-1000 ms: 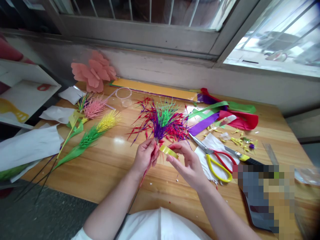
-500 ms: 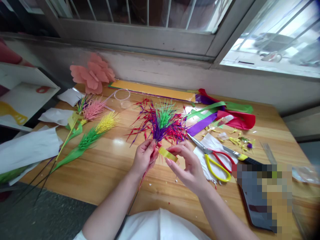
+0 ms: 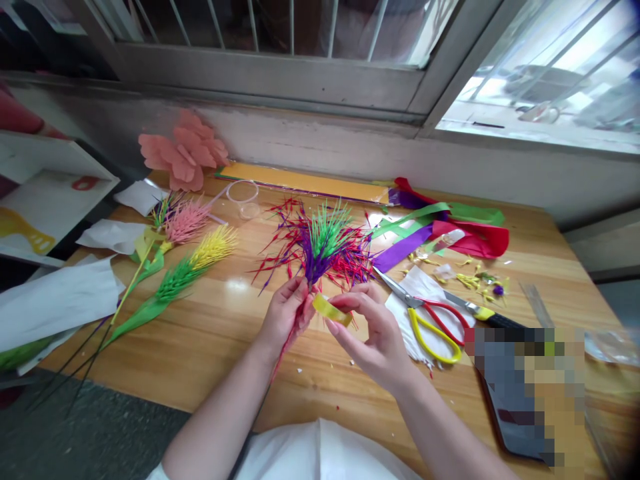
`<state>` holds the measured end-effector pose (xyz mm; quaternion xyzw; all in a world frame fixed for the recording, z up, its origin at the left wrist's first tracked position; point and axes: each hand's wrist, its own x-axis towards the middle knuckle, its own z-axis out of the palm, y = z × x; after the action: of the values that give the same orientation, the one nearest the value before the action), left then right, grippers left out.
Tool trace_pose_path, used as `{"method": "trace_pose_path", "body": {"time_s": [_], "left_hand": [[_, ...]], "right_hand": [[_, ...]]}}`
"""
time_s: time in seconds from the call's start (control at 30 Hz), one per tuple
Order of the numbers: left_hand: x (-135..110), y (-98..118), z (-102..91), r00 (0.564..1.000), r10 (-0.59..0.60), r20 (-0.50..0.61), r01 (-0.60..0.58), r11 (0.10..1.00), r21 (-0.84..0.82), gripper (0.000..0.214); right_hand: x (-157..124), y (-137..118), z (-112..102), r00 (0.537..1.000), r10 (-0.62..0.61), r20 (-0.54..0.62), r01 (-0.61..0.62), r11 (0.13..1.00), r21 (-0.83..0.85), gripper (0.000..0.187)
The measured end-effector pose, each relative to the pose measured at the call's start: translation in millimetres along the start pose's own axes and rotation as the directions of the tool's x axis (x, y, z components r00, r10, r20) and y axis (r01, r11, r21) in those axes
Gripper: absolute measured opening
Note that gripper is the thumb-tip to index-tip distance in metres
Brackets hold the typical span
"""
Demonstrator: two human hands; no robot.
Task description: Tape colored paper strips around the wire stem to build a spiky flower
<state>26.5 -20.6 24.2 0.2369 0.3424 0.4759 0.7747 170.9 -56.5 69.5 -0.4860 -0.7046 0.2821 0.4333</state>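
Note:
My left hand (image 3: 286,312) is closed around the base of a spiky paper bunch (image 3: 324,243) of red, purple and green strands, held over the wooden table (image 3: 220,327). A thin dark stem runs down from that hand toward me. My right hand (image 3: 371,328) pinches a small yellow tape roll (image 3: 332,310) right beside the bunch's base, touching my left fingers.
Scissors with yellow and red handles (image 3: 425,313) lie on white paper to the right, next to a utility knife (image 3: 480,312) and a metal ruler (image 3: 537,305). Coloured paper strips (image 3: 440,230) lie behind. Finished paper stalks (image 3: 175,273), a pink flower (image 3: 183,150) and white sheets (image 3: 55,300) are left.
Both hands have drifted slightly left and closer together, with the tape roll brought nearer the bunch's base. The camera view has shifted a little.

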Motion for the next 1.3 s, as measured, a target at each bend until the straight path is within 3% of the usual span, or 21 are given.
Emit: {"method": "trace_pose_path", "body": {"time_s": [0.13,0.2,0.3,0.43,0.83,1.13,1.3], "left_hand": [[0.2,8.2,2.2,0.991,-0.136,0.022,0.134,0.989,0.061,0.027],[-0.9,12.1,5.2,0.989,-0.15,0.003,0.149,0.984,0.101,0.026],[-3.6,14.4,10.1,0.994,-0.101,-0.036,0.105,0.987,0.125,0.026],[-7.6,12.0,12.2,0.999,-0.041,-0.002,0.041,0.998,0.04,0.027],[-10.5,5.8,24.8,0.986,-0.001,-0.168,0.024,0.991,0.132,0.03],[-14.3,4.9,25.2,0.99,0.007,-0.139,0.001,0.998,0.056,0.034],[-10.5,1.5,21.5,0.986,-0.015,-0.168,0.031,0.995,0.093,0.031]], "right_hand": [[1.5,-3.4,-3.2,0.999,-0.042,-0.004,0.042,0.998,-0.045,0.019],[1.6,-4.4,-4.3,0.998,-0.063,0.003,0.063,0.996,-0.067,0.02],[0.9,-5.3,-5.6,0.997,-0.077,-0.002,0.077,0.994,-0.083,0.021],[0.4,-6.8,-8.8,0.996,-0.089,-0.009,0.088,0.991,-0.101,0.022],[5.8,-11.1,-5.7,0.989,-0.142,-0.044,0.137,0.985,-0.101,0.019],[1.4,-10.3,-0.5,0.988,-0.081,-0.131,0.085,0.996,0.025,0.018],[5.8,-13.5,1.6,0.986,-0.152,-0.065,0.15,0.988,-0.032,0.021]]}}
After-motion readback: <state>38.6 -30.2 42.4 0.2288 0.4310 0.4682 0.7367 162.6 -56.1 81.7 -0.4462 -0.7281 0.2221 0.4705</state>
